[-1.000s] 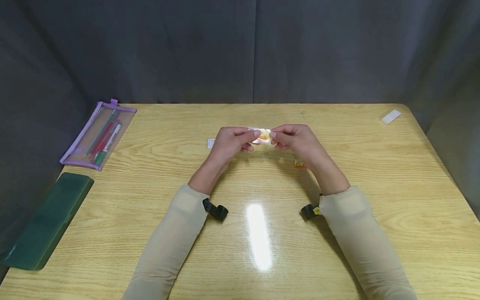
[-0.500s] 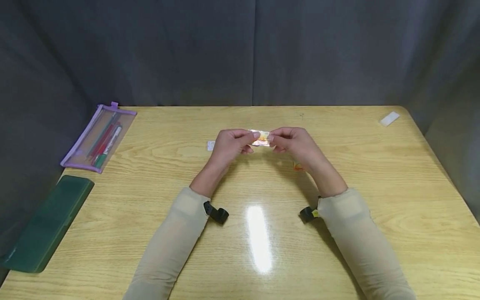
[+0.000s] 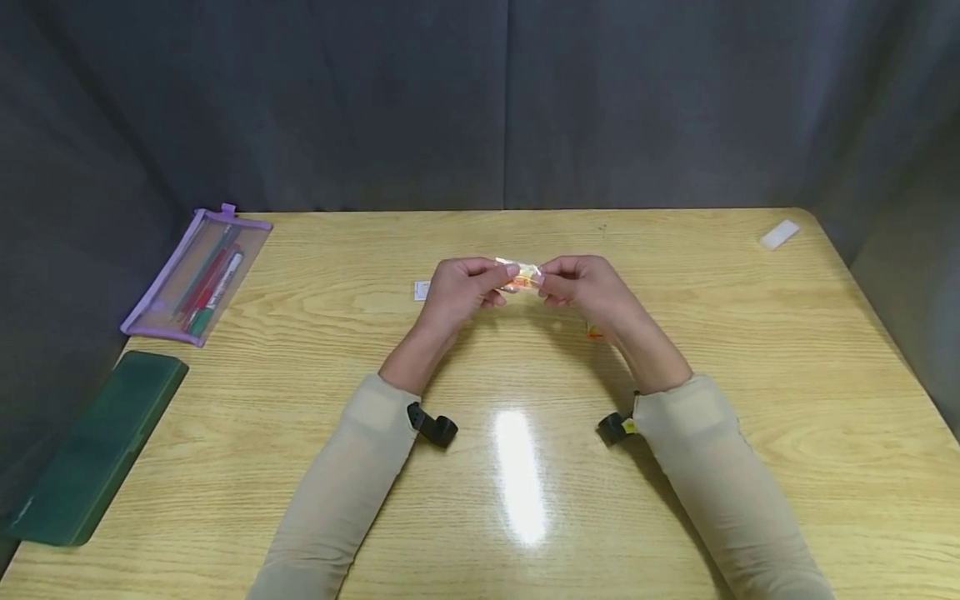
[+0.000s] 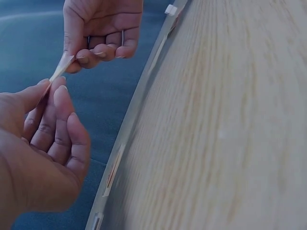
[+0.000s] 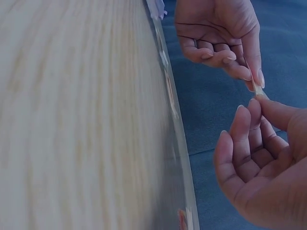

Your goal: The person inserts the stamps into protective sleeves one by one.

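Observation:
In the head view a small, shiny yellow-and-orange packet [image 3: 522,277] is held stretched between both hands over the table. My left hand [image 3: 457,292] pinches its left end, thumb on top. My right hand [image 3: 588,285] pinches the right end between thumb and forefinger. Seen edge-on in the left wrist view, the packet [image 4: 61,68] appears as a thin pale strip. Most of it is hidden by fingers in the right wrist view. Beside the left hand lies a small white piece [image 3: 421,290]. A small orange-and-yellow piece [image 3: 593,331] is partly covered by the right wrist.
On the left side of the wooden table [image 3: 480,500] lie a purple-edged mesh pouch [image 3: 168,300] with pens inside and a dark green case [image 3: 97,450]. A white block [image 3: 780,234] sits near the far right corner. Dark curtains [image 3: 502,100] hang behind.
The packet has tilted and creased between the fingers, its right end now slightly lower. My right hand has shifted slightly left, covering more of the orange-and-yellow piece. Both hands keep their pinch.

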Motion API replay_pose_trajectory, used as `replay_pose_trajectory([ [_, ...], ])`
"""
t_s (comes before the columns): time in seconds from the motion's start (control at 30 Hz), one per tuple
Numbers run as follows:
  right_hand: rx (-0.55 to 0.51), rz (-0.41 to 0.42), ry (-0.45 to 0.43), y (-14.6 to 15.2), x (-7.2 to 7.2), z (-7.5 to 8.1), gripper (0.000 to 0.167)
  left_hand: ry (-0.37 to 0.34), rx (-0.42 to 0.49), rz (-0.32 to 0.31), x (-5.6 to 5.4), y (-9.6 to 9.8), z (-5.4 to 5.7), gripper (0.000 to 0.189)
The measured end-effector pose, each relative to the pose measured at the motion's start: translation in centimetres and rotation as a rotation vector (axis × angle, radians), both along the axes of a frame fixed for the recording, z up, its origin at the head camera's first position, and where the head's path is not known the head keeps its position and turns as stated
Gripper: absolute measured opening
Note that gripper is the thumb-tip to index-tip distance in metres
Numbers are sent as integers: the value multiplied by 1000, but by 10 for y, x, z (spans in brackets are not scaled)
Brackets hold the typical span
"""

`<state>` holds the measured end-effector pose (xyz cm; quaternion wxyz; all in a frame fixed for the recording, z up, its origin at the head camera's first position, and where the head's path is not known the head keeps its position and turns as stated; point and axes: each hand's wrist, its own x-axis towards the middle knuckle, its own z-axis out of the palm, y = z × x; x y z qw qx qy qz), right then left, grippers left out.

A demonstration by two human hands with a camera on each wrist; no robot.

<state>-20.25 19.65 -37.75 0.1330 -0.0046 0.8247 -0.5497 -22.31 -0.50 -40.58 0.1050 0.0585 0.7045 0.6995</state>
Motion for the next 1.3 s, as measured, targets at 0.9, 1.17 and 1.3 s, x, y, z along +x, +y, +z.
replay_pose_trajectory([
  [0.9,-72,-15,29,11,1,2,43,-63,-64,19,-3,-1,5,22],
  [1.17,94,-32,62,16,-1,10,31,-41,-130,-75,-8,0,11,22],
  [1.3,111,9,38,12,-13,14,30,-65,-189,-61,-11,-10,14,20],
])
